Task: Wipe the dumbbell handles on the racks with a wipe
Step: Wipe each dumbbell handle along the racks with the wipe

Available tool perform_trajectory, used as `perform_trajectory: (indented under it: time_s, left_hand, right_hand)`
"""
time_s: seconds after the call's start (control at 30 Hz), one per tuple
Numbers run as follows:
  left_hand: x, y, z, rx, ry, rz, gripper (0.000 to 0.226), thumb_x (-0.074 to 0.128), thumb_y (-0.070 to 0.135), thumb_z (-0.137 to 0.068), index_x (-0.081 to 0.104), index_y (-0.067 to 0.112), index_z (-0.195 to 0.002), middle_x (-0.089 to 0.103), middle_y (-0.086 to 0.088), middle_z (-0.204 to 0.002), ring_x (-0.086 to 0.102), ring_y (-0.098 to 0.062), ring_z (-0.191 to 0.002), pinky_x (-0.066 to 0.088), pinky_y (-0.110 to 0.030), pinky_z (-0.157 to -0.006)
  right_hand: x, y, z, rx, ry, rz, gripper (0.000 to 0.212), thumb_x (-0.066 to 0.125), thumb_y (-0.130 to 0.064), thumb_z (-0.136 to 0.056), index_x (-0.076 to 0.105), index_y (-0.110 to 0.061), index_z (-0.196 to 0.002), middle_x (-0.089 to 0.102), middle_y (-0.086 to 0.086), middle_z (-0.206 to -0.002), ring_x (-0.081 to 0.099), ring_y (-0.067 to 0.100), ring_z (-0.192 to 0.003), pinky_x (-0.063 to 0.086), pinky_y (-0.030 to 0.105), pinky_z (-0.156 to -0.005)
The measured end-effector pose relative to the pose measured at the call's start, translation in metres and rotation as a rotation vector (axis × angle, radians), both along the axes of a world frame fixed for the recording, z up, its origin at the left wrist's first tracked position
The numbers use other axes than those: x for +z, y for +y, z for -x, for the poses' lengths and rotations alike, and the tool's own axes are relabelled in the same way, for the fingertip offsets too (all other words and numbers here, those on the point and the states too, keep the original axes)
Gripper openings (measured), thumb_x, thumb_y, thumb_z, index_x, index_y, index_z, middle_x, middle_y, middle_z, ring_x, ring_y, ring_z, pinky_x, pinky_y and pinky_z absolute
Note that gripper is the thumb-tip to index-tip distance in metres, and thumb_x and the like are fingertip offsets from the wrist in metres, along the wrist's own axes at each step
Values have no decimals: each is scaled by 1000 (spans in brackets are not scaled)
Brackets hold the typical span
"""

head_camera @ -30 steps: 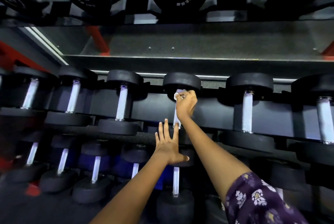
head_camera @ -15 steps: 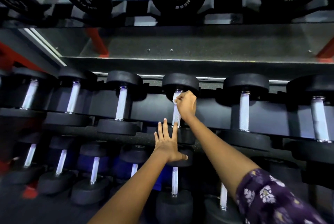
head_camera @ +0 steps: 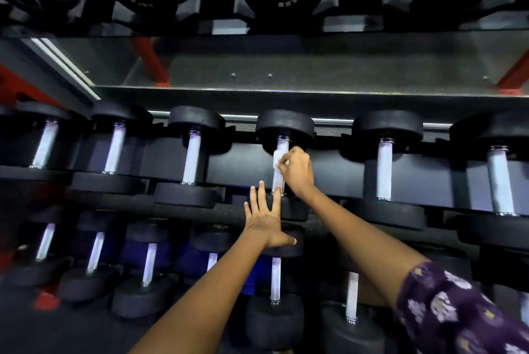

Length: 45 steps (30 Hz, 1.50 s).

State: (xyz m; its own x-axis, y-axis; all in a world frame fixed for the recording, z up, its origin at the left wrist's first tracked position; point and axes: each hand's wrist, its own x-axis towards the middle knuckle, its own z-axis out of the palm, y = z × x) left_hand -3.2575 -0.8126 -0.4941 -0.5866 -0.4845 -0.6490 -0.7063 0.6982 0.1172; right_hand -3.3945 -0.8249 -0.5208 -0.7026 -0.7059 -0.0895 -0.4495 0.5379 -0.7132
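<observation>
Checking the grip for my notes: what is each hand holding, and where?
The right hand pinches a small white wipe against the knurled metal dumbbell handle. The left hand holds nothing.

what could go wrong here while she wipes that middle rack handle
The wipe is only a small bunched wad pinched at the fingers of the right hand, so it might slip out or cover just one side of the handle. The left hand lies flat on the dumbbell's near head; if the dumbbell shifted, the fingers close to the handle could get caught.
</observation>
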Motion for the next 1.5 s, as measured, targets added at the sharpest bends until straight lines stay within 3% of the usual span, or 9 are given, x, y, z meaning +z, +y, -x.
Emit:
perform_trajectory:
  time_s: [0.23,0.33,0.57,0.7,0.9,1.1,1.27,1.37,1.5]
  left_hand:
    - [0,0,0,-8,2,5,126,68,58,-79,-30,17,-147,-43,-20,-147,-35,-40,-137,-7,-54,-116]
    - [0,0,1,1,3,17,126,69,58,-79,-29,18,-147,-43,-20,-147,-36,-39,-137,-7,-53,-117]
    - [1,1,0,-3,7,13,126,68,58,-80,-30,17,-147,-41,-20,-148,-34,-40,-138,-6,-53,-116]
    - [0,1,0,-13,-2,25,125,67,59,-80,-29,17,-147,-42,-20,-148,-33,-40,-138,-5,-54,-117]
    - [1,1,-1,-8,9,11,125,68,57,-80,-30,17,-147,-41,-20,-148,-33,-40,-138,-6,-53,-117]
    - [0,2,-1,-4,12,16,125,69,56,-80,-29,18,-147,-41,-19,-149,-34,-39,-139,-6,-53,-116]
    - [-1,2,-3,0,14,3,125,68,57,-80,-30,17,-147,-41,-20,-148,-35,-39,-138,-6,-54,-116]
    - [-2,2,-3,-7,18,5,125,67,57,-81,-32,17,-145,-43,-20,-147,-36,-39,-137,-7,-54,-116]
    - [-1,1,-1,-7,-3,-6,125,68,56,-81,-32,19,-145,-45,-19,-146,-37,-39,-136,-8,-53,-116]
  right_hand:
    - [7,3,18,-3,-143,41,5,66,3,-73,70,5,-71,65,16,-67,54,13,-61,37,21,-53]
    - [11,-16,29,-127,-35,74,12,58,1,-77,70,2,-77,66,21,-83,59,26,-72,35,23,-60]
    - [-6,11,22,733,495,-109,26,51,-24,-91,69,-12,-105,62,3,-117,48,23,-118,36,33,-92]
    - [0,-2,45,776,675,-213,38,38,-28,-99,51,-16,-132,48,-1,-140,27,19,-139,13,35,-113]
    - [2,12,35,1150,766,-343,40,37,-19,-97,45,-12,-136,41,5,-144,27,17,-139,5,30,-115]
    - [5,-18,31,1016,941,-392,40,35,-29,-92,72,-13,-90,68,4,-94,60,23,-101,40,33,-102]
    - [-9,3,28,1246,839,-353,33,42,-20,-96,57,-15,-124,54,3,-130,38,17,-132,5,29,-115]
    - [-12,9,36,1047,867,-23,30,45,-20,-86,70,-13,-102,65,9,-109,58,28,-110,46,33,-91]
    - [-8,-2,42,686,832,117,7,64,-10,-72,65,-6,-78,56,11,-80,54,28,-73,44,26,-50]
